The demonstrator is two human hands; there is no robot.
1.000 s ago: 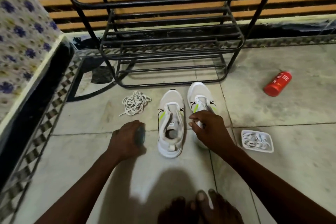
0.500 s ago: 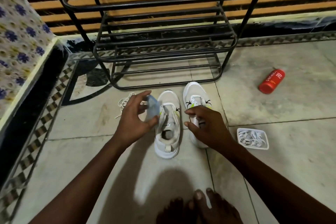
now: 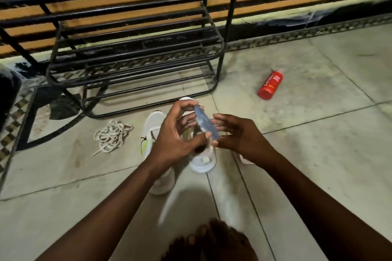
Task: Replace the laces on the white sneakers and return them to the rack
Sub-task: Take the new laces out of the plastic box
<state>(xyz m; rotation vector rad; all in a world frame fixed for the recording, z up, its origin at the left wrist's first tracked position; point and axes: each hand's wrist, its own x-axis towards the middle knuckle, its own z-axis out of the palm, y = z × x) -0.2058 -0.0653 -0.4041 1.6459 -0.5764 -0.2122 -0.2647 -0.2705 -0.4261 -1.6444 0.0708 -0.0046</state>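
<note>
- L hand [image 3: 176, 133] pinched clear plastic packet [image 3: 204, 123] over white sneakers [image 3: 151, 125], on floor [image 3: 318, 154] by rack [image 3: 135, 53].
- R hand [image 3: 239, 135] fingers [image 3: 224, 117] spread, just beside it.
- Prob. best: L to steady, R to peel open.

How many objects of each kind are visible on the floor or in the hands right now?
White sneakers: 2
Loose lace pile: 1
Red bottle: 1
Black metal rack: 1
Clear plastic piece, held by the left hand: 1
Pale item, mostly hidden: 1
Total: 7
</note>
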